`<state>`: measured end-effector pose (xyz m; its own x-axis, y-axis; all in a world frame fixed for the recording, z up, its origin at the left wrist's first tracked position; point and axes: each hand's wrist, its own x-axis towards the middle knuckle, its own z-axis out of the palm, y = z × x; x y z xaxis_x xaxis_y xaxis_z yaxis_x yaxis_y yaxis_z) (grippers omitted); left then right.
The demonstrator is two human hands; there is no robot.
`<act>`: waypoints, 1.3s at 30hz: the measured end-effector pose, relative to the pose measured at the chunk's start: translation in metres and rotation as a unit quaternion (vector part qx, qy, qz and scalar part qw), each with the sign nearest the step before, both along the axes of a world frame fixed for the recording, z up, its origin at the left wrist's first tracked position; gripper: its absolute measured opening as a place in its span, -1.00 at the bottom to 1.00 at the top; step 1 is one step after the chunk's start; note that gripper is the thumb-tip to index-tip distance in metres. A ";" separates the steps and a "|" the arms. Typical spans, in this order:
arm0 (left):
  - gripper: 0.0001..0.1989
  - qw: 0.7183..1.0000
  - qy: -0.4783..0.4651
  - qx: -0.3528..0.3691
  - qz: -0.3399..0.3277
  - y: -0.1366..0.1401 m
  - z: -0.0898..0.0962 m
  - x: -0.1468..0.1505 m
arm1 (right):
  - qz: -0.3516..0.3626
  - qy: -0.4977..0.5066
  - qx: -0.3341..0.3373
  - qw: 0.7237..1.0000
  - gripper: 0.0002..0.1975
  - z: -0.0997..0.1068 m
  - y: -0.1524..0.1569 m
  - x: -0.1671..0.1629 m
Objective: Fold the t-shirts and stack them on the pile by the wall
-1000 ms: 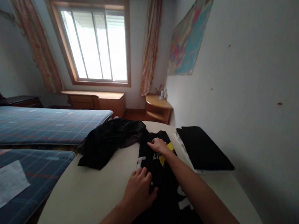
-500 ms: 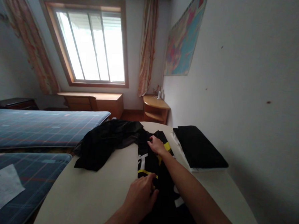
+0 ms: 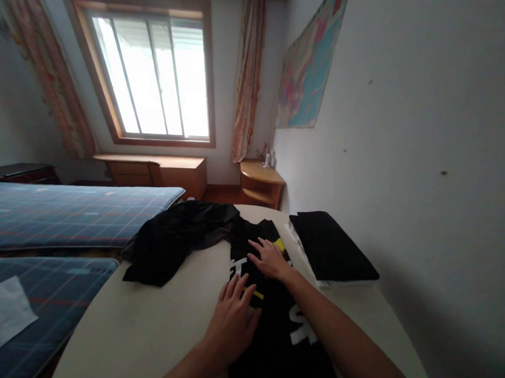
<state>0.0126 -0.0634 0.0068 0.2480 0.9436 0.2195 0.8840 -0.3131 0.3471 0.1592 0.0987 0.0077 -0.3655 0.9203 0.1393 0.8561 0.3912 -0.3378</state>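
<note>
A black shirt-like garment [image 3: 269, 348] with white letters and yellow stripes lies in a long folded strip down the middle of the round cream table [image 3: 144, 324]. My left hand [image 3: 233, 315] rests on its left edge by a yellow stripe, fingers spread. Farther up the strip, my right hand [image 3: 269, 259] lies on the cloth with its fingers apart, the forearm crossing over the garment's right side. Neither hand grips the fabric. Part of the lettering is hidden beneath the hands and right arm.
A crumpled black garment [image 3: 169, 241] lies at the table's far left. On the right, a neatly folded black cloth [image 3: 334, 244] sits on something white, near the wall. Two plaid mattresses [image 3: 77, 213] stand left of the table, one bearing a paper sheet [image 3: 4, 317].
Both hands have gone from pinching the garment to lying on it with fingers spread. The left has shifted slightly left and forward; the strip looks flatter and more white lettering shows.
</note>
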 end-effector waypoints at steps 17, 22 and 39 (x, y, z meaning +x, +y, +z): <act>-0.50 0.994 0.035 -0.029 0.103 0.010 -0.006 -0.015 | -0.101 -0.062 -0.065 0.991 -0.35 -0.015 0.026 -0.002; -0.49 0.995 0.020 -0.049 0.086 0.010 0.001 -0.016 | -0.118 -0.062 -0.081 0.988 -0.33 -0.013 0.048 -0.001; -0.68 0.982 0.048 -0.165 -0.078 -0.024 0.049 -0.006 | -0.010 0.010 -0.033 0.999 -0.35 -0.006 -0.024 0.039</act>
<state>0.0061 -0.0872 0.0555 0.3990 0.9087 -0.1224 0.8680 -0.3313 0.3699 0.1983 0.0749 0.0021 -0.3445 0.9350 0.0845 0.8566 0.3499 -0.3792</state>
